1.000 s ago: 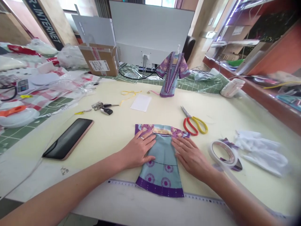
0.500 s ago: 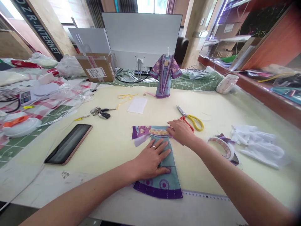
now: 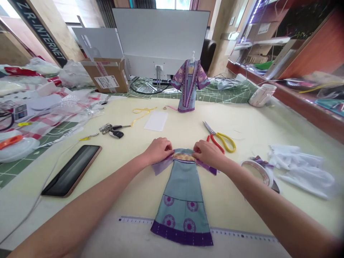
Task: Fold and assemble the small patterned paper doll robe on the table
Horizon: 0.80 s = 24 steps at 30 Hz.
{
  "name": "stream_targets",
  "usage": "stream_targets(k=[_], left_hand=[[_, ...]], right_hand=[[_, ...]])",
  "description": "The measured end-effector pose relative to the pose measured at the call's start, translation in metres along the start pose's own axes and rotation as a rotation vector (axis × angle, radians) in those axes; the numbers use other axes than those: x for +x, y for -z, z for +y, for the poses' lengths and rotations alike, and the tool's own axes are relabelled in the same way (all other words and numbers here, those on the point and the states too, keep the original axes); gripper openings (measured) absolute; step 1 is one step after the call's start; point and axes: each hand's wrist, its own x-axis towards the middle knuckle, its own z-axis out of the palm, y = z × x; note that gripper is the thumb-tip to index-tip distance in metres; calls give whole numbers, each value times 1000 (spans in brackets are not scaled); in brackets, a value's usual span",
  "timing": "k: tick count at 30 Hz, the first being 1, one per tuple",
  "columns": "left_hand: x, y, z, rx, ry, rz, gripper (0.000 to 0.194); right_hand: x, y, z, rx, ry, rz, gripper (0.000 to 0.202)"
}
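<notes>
A small doll dress (image 3: 183, 182) lies flat on the table, its teal skirt marked with purple round patterns and edged by a dark purple hem. Both of my hands are at its top edge. My left hand (image 3: 158, 150) pinches the upper left corner of the bodice, above a sheer lilac sleeve. At the upper right corner, my right hand (image 3: 208, 153) pinches the fabric in the same way, with a purple sleeve end showing below it. The fingertips partly hide the cloth they grip. Scissors (image 3: 219, 137) with red and yellow handles lie just beyond my right hand.
A finished robe on a stand (image 3: 189, 86) stands at the back before a monitor (image 3: 161, 36). Phone (image 3: 72, 171) and keys (image 3: 113, 130) lie left. Tape roll (image 3: 259, 172) and white cloth (image 3: 301, 170) lie right. A measuring strip (image 3: 242, 235) runs under the hem.
My left hand has moved up from the skirt to the bodice's left corner and now pinches it. The skirt is uncovered. The bodice's top edge now curves upward between my hands.
</notes>
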Motion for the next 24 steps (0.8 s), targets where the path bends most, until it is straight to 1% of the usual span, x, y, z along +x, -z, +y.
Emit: stream_targets(k=[2, 3, 6, 7, 10, 12, 14, 17, 19, 21, 24], left_hand=[[-1, 5, 5, -75, 24, -57, 11], [0, 8, 7, -115, 38, -90, 13], [7, 15, 11, -226, 62, -210, 30], [10, 17, 11, -253, 61, -251, 32], [17, 18, 10, -310, 52, -354, 34], [16, 17, 9, -333, 43, -373, 35], [10, 15, 9, -344, 28, -339, 32], [-4, 16, 10, -323, 7, -232, 28], [-10, 20, 8, -283, 0, -147, 27], [-6, 26, 3, -227, -6, -58, 26], [17, 32, -8, -114, -20, 48, 23]], right_hand=[[-2, 1, 2, 53, -6, -8, 9], [-3, 1, 3, 82, -7, -11, 8], [-6, 4, 3, 175, 10, -20, 7], [-8, 5, 3, 205, 21, -23, 7], [-11, 6, 3, 275, 56, -17, 9], [-13, 5, 4, 304, 67, -9, 10], [-17, 6, 6, 319, 63, -14, 13], [-23, 10, 8, 335, 60, -60, 13], [-24, 14, 9, 381, 85, -108, 22], [-18, 18, 11, 397, 99, -105, 25], [5, 19, 14, 233, 47, 32, 21]])
